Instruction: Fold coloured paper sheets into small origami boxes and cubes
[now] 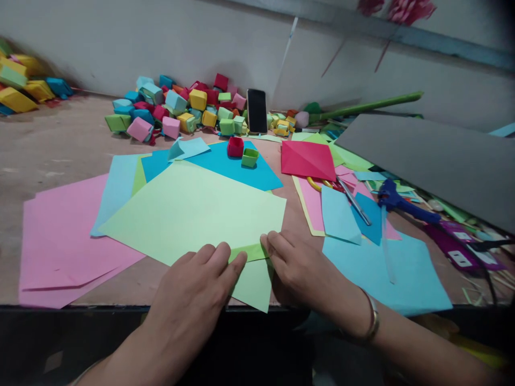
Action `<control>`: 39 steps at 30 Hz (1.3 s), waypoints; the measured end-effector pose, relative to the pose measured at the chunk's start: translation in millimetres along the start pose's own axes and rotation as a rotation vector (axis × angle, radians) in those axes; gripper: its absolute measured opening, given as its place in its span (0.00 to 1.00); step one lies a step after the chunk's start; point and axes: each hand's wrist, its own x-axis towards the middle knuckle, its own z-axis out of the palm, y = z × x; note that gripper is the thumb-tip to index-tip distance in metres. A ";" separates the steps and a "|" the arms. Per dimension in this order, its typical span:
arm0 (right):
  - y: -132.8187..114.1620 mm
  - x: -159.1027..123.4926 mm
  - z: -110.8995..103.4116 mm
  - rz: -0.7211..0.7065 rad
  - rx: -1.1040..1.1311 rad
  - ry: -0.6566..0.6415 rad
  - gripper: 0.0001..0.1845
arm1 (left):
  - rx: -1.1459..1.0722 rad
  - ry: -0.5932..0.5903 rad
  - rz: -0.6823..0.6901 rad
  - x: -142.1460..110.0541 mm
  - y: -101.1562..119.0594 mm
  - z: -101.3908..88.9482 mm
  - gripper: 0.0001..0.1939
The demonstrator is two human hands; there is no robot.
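A narrow bright-green paper strip (251,252) runs between my hands near the table's front edge. My left hand (197,284) presses its left end, fingers curled and close together. Its right end is pinched by my right hand (300,268), which has a bangle at the wrist. Behind the strip lies a large pale green sheet (193,206). In front of it, a corner of pale green paper (255,284) reaches the table edge. Whether the strip is a fold of one of these sheets, I cannot tell. Beyond stand a small red paper box (235,147) and a green one (250,157), both open-topped.
Pink sheets (68,241) lie left, blue sheets (386,273) right. A red paper square (308,160), a silver pen (354,201) and a blue glue gun (406,203) lie at the right, near a grey panel (434,161). Paper cubes (175,102) and a phone (256,111) line the wall.
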 end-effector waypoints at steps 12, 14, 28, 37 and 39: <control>-23.5 2.6 -10.1 0.115 -0.135 -0.132 0.21 | -0.023 -0.019 -0.045 -3.1 1.5 0.4 0.26; -15.4 -3.1 -9.4 0.133 -0.188 -0.127 0.21 | -0.021 -0.018 -0.032 -3.7 0.2 1.4 0.26; -15.4 -4.4 -10.8 0.000 0.000 0.116 0.10 | -0.121 0.065 -0.023 -2.3 -5.7 4.8 0.22; -9.3 5.3 -11.7 -0.032 -0.084 0.093 0.12 | -0.225 0.164 -0.094 4.9 -11.9 5.1 0.09; -8.3 8.0 -13.0 -0.020 -0.056 0.073 0.11 | -0.172 0.199 -0.080 5.8 -10.2 5.3 0.10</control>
